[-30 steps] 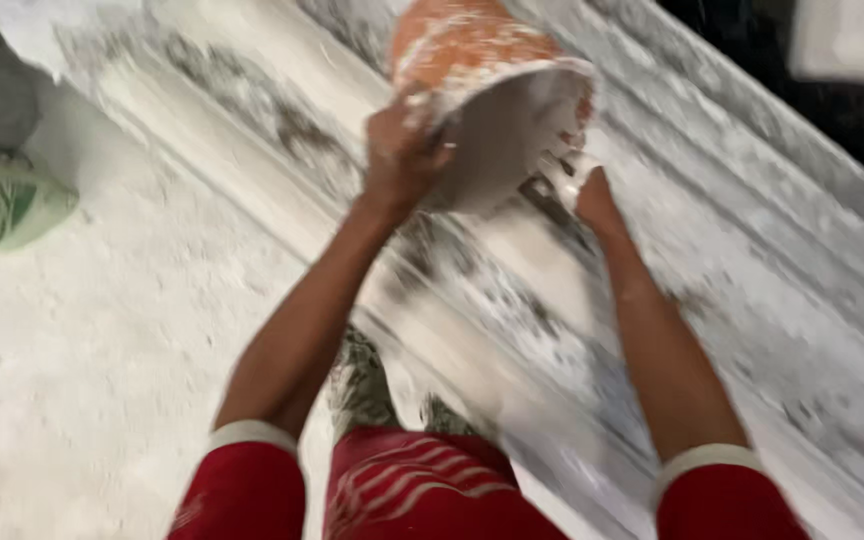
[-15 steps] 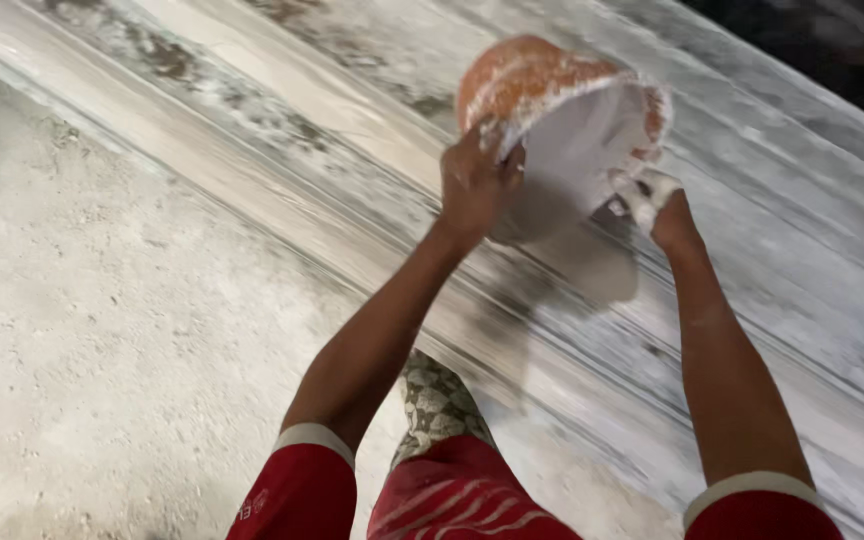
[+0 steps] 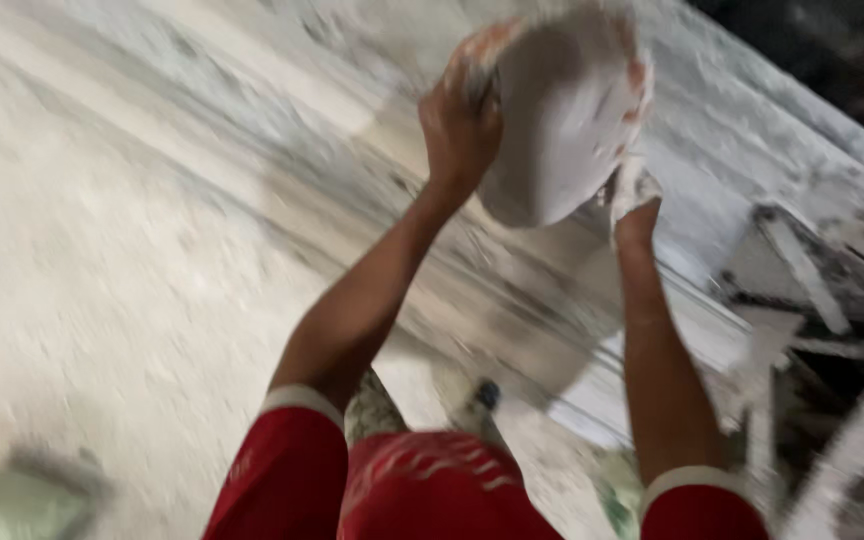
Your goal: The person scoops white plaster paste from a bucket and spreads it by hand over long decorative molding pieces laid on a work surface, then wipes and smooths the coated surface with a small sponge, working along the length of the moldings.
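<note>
A round orange bowl (image 3: pixel 562 110) caked with white plaster is held up in front of me, tilted so its white inside faces me. My left hand (image 3: pixel 460 130) grips its left rim. My right hand (image 3: pixel 632 190), smeared with white plaster, holds the bowl's lower right edge. Both arms wear red sleeves with white cuffs. Under the bowl runs a long white moulded plaster strip (image 3: pixel 282 110) with ridges and grooves, lying slantwise. The frame is blurred by motion.
A dusty white floor (image 3: pixel 82 290) fills the left. Plaster-spattered frame pieces (image 3: pixel 802 270) lie at the right edge. A greenish object (image 3: pixel 22 490) sits at the bottom left. My foot (image 3: pixel 377 405) shows between my arms.
The view has swung to the right along the moulded strip. The bowl stays in both hands and has turned so more of its white inside shows.
</note>
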